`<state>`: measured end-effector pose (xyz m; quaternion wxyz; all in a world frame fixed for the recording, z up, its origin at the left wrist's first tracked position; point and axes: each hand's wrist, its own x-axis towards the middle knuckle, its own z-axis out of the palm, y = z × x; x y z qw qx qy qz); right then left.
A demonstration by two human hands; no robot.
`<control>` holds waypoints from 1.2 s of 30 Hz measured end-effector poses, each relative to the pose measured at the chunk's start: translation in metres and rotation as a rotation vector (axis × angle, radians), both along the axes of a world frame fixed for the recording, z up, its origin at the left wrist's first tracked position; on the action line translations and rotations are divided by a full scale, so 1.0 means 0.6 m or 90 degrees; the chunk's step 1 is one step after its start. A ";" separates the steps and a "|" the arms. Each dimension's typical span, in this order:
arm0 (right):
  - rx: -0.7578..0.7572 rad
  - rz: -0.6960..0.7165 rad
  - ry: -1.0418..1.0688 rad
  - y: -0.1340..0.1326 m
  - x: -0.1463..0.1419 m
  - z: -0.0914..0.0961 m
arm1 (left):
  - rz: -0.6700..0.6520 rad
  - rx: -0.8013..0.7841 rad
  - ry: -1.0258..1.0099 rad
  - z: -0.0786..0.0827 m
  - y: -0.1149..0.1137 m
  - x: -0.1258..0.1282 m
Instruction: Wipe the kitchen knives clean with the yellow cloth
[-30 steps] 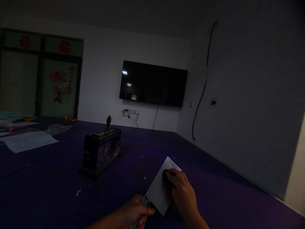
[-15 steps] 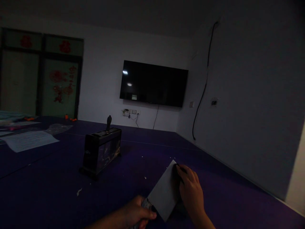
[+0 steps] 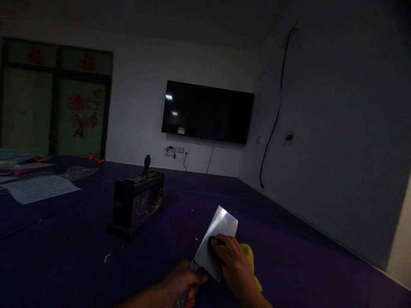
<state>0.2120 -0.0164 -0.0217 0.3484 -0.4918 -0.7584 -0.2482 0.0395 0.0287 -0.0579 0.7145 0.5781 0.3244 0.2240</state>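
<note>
Right hand (image 3: 236,267) presses on a cleaver (image 3: 220,233) held low over a purple surface (image 3: 305,265).
Left hand (image 3: 183,284) is closed round the handle; whether the right pinches something dark against the blade cannot be told. A yellow cloth (image 3: 248,252) lies just beneath. In this gloom a slip along the smooth steel could run fingers onto the edge. No mark shows on the blade; red cut-outs on the door (image 3: 80,111) are too dim to read.

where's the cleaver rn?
Head view, bottom centre: cleaver gripped by its handle in the left hand, right hand on the blade, yellow cloth beside that hand, black knife block further left.
</note>
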 end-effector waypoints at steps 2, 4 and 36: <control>-0.026 0.034 -0.025 -0.004 -0.011 0.000 | 0.020 -0.006 0.002 -0.004 0.002 0.002; -0.046 0.077 -0.054 -0.006 -0.019 0.000 | 0.040 -0.006 -0.010 -0.006 0.003 0.004; 0.009 -0.070 -0.006 0.000 0.000 -0.006 | 0.016 0.024 0.012 0.008 -0.017 -0.001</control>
